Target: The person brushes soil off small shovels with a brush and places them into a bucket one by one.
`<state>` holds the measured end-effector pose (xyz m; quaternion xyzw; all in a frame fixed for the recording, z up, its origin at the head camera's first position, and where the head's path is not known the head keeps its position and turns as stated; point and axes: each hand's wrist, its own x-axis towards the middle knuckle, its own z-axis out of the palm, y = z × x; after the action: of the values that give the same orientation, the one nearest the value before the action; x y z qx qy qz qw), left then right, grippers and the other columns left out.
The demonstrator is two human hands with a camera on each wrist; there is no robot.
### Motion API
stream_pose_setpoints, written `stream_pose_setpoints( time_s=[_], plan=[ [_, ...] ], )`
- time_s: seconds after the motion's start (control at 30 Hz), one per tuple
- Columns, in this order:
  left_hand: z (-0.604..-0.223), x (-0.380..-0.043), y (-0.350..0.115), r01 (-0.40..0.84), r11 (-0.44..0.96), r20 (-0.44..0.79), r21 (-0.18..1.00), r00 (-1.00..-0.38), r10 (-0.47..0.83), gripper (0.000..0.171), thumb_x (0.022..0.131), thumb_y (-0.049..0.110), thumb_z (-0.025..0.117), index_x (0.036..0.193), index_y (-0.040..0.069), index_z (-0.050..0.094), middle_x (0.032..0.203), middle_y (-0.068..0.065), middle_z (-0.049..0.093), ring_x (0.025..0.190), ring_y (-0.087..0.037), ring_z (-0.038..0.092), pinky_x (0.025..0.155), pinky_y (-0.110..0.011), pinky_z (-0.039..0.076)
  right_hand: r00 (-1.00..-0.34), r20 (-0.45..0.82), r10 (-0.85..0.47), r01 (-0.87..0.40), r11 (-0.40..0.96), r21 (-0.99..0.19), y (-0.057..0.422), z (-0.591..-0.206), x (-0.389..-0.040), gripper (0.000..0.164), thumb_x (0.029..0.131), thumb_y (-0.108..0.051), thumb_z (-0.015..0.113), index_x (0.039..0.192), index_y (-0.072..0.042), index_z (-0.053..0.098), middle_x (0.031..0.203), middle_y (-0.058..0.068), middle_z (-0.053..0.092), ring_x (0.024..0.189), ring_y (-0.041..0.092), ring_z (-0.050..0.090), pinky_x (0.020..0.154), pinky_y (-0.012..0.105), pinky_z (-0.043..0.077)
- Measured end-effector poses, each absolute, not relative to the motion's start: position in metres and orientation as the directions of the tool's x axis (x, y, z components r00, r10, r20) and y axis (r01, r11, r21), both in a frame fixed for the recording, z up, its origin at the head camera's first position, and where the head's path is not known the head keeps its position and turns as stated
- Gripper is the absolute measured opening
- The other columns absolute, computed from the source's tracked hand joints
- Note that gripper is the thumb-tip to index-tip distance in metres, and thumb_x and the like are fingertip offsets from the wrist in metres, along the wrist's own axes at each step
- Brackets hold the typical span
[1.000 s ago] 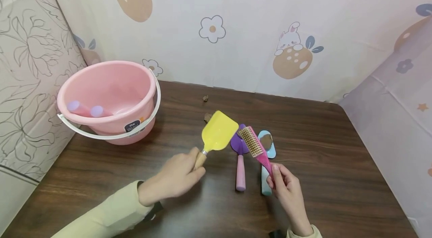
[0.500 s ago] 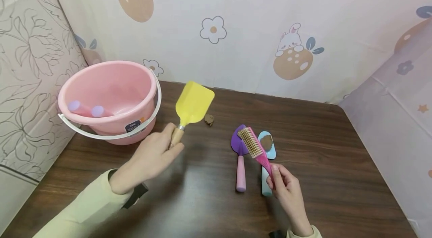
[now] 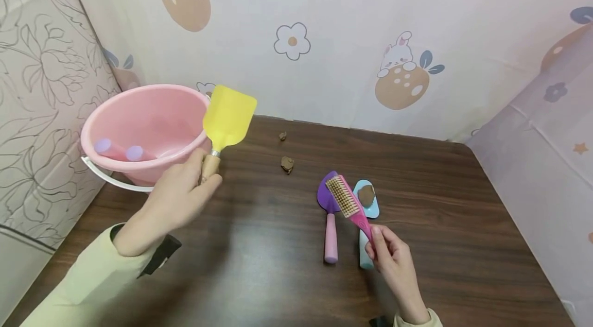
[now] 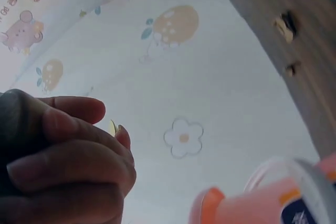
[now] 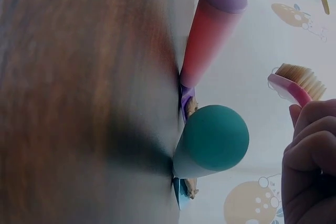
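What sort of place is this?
Probably an indoor play corner, perhaps a staged one: there's a dark wood-grain table, a bunny-printed backdrop behind it, and a toy-like yellow scoop in hand.

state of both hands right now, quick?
Left hand: closed, holding the yellow shovel, blade up.
Right hand: closed, holding the pink brush over the purple shovel.

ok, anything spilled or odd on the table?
A larger brown clump and a smaller brown clump lie loose on the wood-grain table, right of the pink bucket. Possibly spilled, since a third brown clump sits on the light-blue shovel. Can't tell the material; no damage visible.
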<state>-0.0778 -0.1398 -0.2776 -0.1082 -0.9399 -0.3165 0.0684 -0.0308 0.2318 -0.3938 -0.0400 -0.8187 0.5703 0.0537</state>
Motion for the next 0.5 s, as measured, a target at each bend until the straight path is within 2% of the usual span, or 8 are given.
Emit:
stream_pose_setpoints(
  time_s=[0.17,0.3,0.43,0.5],
  plan=[
    [-0.267,-0.084,-0.154,0.224,0.816,0.204,0.532,-0.970,0.132,0.019,0.092,0.023,0.048,0.087,0.006,0.043,0.067,-0.006,0.042,0.064,-0.022,0.046,0.057,-0.032,0.035,-0.991,0.045,0.126,0.002,0.349,-0.937,0.233,-0.393,-0.030,0.029,0.103,-0.019,0.041,0.096,0.005,0.056,0.057,0.000,0.047,0.041,0.006,0.032,0.033,0.029,0.027],
    [-0.260,-0.089,-0.169,0.167,0.843,0.151,0.511,-0.983,0.103,0.021,0.092,0.025,0.043,0.086,0.005,0.042,0.067,-0.007,0.044,0.060,-0.022,0.046,0.053,-0.031,0.034,-0.991,0.046,0.126,0.001,0.347,-0.938,0.234,-0.392,-0.030,0.030,0.103,-0.019,0.041,0.096,0.006,0.056,0.058,0.000,0.047,0.040,0.005,0.032,0.033,0.028,0.027],
    [-0.254,-0.094,-0.182,0.129,0.861,0.102,0.493,-0.991,0.090,0.025,0.095,0.029,0.041,0.086,0.005,0.041,0.068,-0.007,0.049,0.062,-0.021,0.052,0.053,-0.031,0.036,-0.990,0.048,0.131,-0.001,0.341,-0.940,0.234,-0.391,-0.029,0.030,0.103,-0.019,0.041,0.096,0.006,0.056,0.057,0.001,0.047,0.040,0.005,0.032,0.032,0.028,0.027],
    [-0.251,-0.097,-0.188,0.131,0.866,0.100,0.483,-0.991,0.094,0.027,0.095,0.030,0.040,0.084,0.006,0.039,0.070,-0.007,0.046,0.062,-0.021,0.051,0.054,-0.031,0.034,-0.990,0.049,0.133,-0.001,0.340,-0.940,0.234,-0.391,-0.028,0.030,0.103,-0.019,0.041,0.095,0.006,0.056,0.057,0.001,0.047,0.040,0.005,0.032,0.033,0.029,0.027]
  ],
)
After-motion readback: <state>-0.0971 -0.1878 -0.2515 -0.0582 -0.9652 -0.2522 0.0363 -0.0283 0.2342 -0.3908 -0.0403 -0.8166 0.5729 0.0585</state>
